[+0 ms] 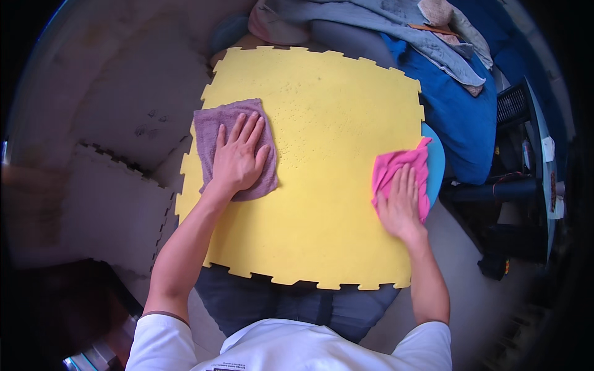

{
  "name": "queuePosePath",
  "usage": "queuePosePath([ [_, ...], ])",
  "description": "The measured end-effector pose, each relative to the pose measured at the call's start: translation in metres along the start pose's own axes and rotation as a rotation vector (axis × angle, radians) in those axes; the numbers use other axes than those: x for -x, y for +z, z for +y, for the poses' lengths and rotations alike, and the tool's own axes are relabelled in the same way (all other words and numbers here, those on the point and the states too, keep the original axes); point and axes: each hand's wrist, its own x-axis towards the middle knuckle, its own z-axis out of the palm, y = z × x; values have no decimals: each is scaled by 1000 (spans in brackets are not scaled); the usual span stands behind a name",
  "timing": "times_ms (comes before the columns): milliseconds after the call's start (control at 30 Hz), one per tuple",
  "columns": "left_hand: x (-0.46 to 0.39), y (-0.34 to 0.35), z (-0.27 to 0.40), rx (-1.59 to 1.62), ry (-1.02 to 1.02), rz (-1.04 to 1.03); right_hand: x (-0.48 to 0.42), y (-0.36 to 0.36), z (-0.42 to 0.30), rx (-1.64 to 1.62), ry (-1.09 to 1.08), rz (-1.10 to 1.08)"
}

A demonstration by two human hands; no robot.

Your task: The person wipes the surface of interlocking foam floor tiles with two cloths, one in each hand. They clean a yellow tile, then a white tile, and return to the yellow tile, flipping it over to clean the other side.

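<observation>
A yellow interlocking foam mat tile [315,204] with toothed edges lies before me, its near edge over my lap. Many small dents and specks mark its upper middle. My left hand [241,155] rests flat, fingers spread, on a mauve terry cloth [209,127] at the tile's left side. At the right edge, my right hand [401,201] presses on a crumpled pink cloth [385,167], fingers nearly together. Part of a round blue surface [435,162] shows under the tile beside the pink cloth.
Blue fabric [464,134] and grey-blue clothes [371,16] are heaped at the upper right. A black-framed shelf [519,195] with small items stands at the right. Grey mat tiles [120,208] cover the floor at the left. A dark box-like object [79,297] sits lower left.
</observation>
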Motion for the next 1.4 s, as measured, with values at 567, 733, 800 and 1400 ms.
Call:
queuePosePath([
  [567, -8, 4, 8, -62, -23, 5, -92, 2, 6, -136, 85, 213],
  [733, -7, 2, 6, -30, -22, 6, 9, -4, 37, -16, 108, 71],
  [800, -4, 2, 1, -57, -20, 21, 47, -12, 22, 40, 96, -31],
  [1400, -28, 22, 30, -156, -47, 42, -150, 0, 64, -144, 165, 301],
])
